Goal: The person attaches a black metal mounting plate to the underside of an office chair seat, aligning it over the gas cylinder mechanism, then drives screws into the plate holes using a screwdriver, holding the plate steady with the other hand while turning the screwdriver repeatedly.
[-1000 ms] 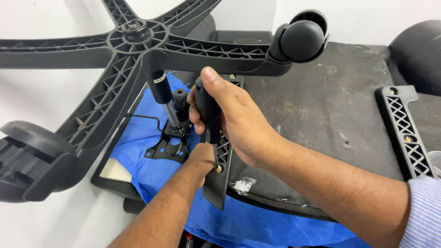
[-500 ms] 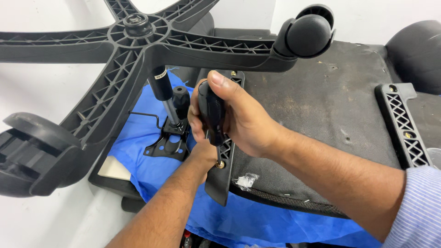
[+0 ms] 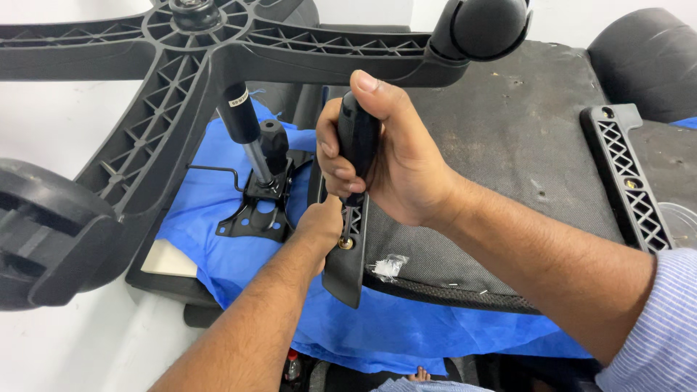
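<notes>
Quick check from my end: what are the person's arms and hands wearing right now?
Both hands are bare, no gloves, rings or watch visible. The right hand leads to a bare forearm, with a rolled-back light blue finely striped shirt sleeve near the elbow. The left hand and its forearm are bare as far as the frame shows.

Your right hand [image 3: 392, 156] grips a black screwdriver [image 3: 358, 138] upright over the bracket [image 3: 347, 254]; your left hand [image 3: 319, 221] steadies its tip beside a screw [image 3: 346, 243].
</notes>
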